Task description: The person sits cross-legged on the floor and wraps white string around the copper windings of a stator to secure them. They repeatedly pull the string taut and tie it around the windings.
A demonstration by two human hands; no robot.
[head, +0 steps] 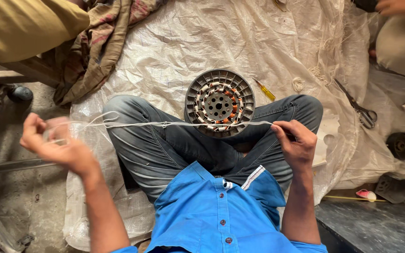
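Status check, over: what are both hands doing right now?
Left hand and right hand pinch a white string, stretched taut between them. Round motor part rests on crossed legs behind it. Nothing blocking the string.

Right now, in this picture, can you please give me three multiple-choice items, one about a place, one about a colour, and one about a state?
1. Where does the stator rest?
A. on the person's crossed legs
B. on the bare floor
C. in the left hand

2. What colour is the screwdriver handle?
A. red
B. yellow
C. black

3. How is the cord between the two hands?
A. lying in a loose heap
B. wound on a spool
C. stretched out straight

Answers:
1. A, the round stator sits on the jeans at the ankles.
2. B, the handle beside the stator is yellow on the white sheet.
3. C, the left hand and the right hand hold its ends apart, and it runs as a line across the stator.
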